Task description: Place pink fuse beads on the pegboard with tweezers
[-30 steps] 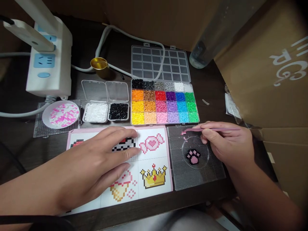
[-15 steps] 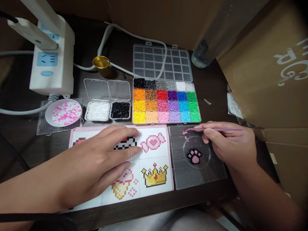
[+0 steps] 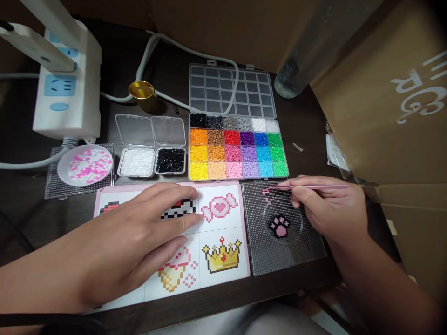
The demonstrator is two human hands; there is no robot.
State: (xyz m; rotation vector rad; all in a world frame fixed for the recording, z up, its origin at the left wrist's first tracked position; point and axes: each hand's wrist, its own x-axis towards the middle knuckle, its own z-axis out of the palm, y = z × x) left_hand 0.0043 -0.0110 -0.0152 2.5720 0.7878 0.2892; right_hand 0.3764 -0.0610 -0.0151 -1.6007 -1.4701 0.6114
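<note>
A white power strip [image 3: 66, 88] was noted back left, with a gold cap [image 3: 141, 93] just beside its cable [image 3: 153, 46]. A many-coloured bead organiser [image 3: 190, 153] was seen mid-desk, lid [image 3: 232, 90] laid open. White beads [image 3: 137, 163] and black beads [image 3: 170, 160] were boxed to its left. A dish [image 3: 63, 167] of pink beads was set on a spare pegboard [image 3: 52, 188]. A cardboard box [image 3: 384, 102] and a clear bottle [image 3: 307, 51] were recorded on the right.

Pink tweezers [image 3: 324, 187], pink-black paw [image 3: 280, 227], seemingly clear pegboard [image 3: 307, 253]

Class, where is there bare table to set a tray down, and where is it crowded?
Bare table lies right of the bead box, toward the cardboard box, and left of the pattern sheet, below the small pegboard. The middle is crowded: left hand on the sheet, right hand holding tweezers.
</note>
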